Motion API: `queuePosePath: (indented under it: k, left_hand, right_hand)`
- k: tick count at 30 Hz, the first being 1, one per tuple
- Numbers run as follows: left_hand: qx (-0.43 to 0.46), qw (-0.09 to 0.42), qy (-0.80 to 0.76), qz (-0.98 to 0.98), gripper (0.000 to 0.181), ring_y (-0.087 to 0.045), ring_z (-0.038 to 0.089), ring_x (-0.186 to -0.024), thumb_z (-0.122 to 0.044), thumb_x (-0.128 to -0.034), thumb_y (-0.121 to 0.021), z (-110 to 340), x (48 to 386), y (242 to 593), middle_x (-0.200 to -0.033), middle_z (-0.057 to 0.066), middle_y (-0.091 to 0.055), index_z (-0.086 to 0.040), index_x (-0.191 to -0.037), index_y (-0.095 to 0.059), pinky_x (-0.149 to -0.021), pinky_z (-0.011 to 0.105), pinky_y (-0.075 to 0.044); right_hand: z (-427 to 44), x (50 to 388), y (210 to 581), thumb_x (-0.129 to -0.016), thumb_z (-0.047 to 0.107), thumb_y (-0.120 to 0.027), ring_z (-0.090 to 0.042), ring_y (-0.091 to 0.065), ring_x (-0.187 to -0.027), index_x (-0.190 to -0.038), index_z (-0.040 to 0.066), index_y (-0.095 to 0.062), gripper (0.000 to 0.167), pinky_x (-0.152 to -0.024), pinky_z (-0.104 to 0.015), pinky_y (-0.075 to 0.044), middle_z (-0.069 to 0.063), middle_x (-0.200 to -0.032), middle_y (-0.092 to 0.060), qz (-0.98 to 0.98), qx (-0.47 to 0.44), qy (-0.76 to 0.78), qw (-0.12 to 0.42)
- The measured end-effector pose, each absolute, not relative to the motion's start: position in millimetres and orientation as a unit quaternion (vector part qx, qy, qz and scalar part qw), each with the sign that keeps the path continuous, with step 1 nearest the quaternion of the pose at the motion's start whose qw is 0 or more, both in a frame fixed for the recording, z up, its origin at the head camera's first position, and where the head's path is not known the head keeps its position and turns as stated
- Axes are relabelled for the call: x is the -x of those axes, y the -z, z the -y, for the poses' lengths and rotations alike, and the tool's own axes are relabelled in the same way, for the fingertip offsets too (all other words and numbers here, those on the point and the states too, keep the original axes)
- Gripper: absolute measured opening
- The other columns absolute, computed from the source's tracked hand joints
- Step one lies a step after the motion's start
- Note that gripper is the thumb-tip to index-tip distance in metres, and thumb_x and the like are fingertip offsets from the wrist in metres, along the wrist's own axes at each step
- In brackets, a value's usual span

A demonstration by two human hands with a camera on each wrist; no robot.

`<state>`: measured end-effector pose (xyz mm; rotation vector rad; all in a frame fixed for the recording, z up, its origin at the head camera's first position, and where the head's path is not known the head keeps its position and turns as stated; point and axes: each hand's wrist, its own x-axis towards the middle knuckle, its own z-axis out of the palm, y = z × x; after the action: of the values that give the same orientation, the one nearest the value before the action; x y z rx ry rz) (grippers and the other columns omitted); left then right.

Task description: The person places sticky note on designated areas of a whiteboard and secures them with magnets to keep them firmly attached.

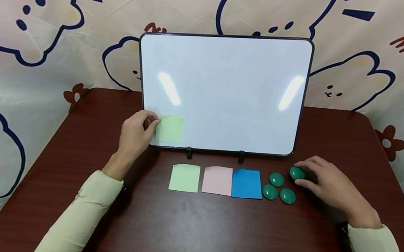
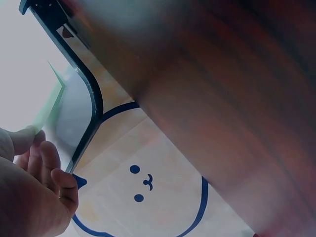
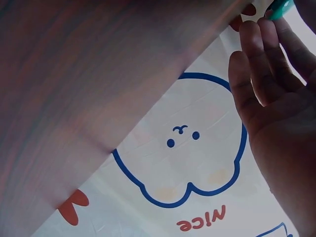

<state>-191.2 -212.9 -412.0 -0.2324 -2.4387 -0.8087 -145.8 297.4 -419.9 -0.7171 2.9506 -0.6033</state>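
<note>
My left hand (image 1: 137,132) pinches the left edge of a pale green sticky note (image 1: 171,128), held at the lower left corner of a whiteboard (image 1: 224,89). In the left wrist view the note (image 2: 52,101) stands out at an angle from the board, its edge between thumb and fingers. My right hand (image 1: 331,185) is at the right, below the board's lower right corner. It holds a round green magnet (image 1: 297,173) between thumb and fingers. At the fingertips in the right wrist view, only part of this magnet (image 3: 279,9) shows.
Below the board lie another pale green note (image 1: 184,178), a pink note (image 1: 218,180) and a blue note (image 1: 247,184). Several more green magnets (image 1: 269,192) lie beside the blue one. Dark clips (image 1: 189,153) support the board on the brown table (image 1: 182,239). A printed cloth hangs behind.
</note>
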Motion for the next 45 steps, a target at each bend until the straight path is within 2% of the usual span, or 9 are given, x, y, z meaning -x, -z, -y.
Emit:
queuePosePath:
  k: [10, 16, 31, 45]
  left_hand:
    - [0.078, 0.261, 0.291, 0.917, 0.009, -0.062, 0.026, -0.075, -0.011, -0.0901, -0.074, 210, 192, 410, -0.087, 0.013, -0.071, -0.003, -0.094, -0.071, -0.067, 0.037, -0.049]
    - [0.073, 0.258, 0.286, 0.920, 0.011, -0.064, 0.027, -0.075, -0.013, -0.0902, -0.074, 210, 192, 410, -0.086, 0.014, -0.072, -0.003, -0.093, -0.072, -0.071, 0.041, -0.049]
    - [0.067, 0.268, 0.274, 0.921, 0.012, -0.066, 0.029, -0.076, -0.014, -0.0895, -0.074, 209, 193, 411, -0.086, 0.015, -0.072, -0.002, -0.092, -0.072, -0.074, 0.044, -0.052]
    - [0.066, 0.273, 0.282, 0.917, 0.012, -0.067, 0.026, -0.074, -0.014, -0.0887, -0.076, 207, 194, 412, -0.086, 0.013, -0.072, -0.003, -0.092, -0.071, -0.066, 0.041, -0.053]
  right_hand:
    - [-291, 143, 421, -0.091, 0.038, -0.072, -0.012, -0.059, -0.101, -0.126, 0.018, -0.066, 0.040, -0.089, -0.046, -0.055, 0.003, -0.114, -0.063, -0.947, 0.246, 0.207, 0.015]
    - [-285, 144, 420, -0.092, 0.039, -0.071, -0.013, -0.058, -0.102, -0.126, 0.019, -0.065, 0.040, -0.091, -0.048, -0.054, 0.002, -0.115, -0.063, -0.945, 0.244, 0.217, 0.025]
    - [-274, 146, 422, -0.093, 0.037, -0.071, -0.009, -0.056, -0.099, -0.126, 0.020, -0.066, 0.037, -0.086, -0.039, -0.054, 0.005, -0.114, -0.062, -0.941, 0.262, 0.211, 0.021]
    - [-261, 145, 419, -0.092, 0.039, -0.070, -0.010, -0.056, -0.099, -0.128, 0.020, -0.065, 0.040, -0.086, -0.038, -0.054, 0.004, -0.116, -0.062, -0.939, 0.266, 0.217, 0.030]
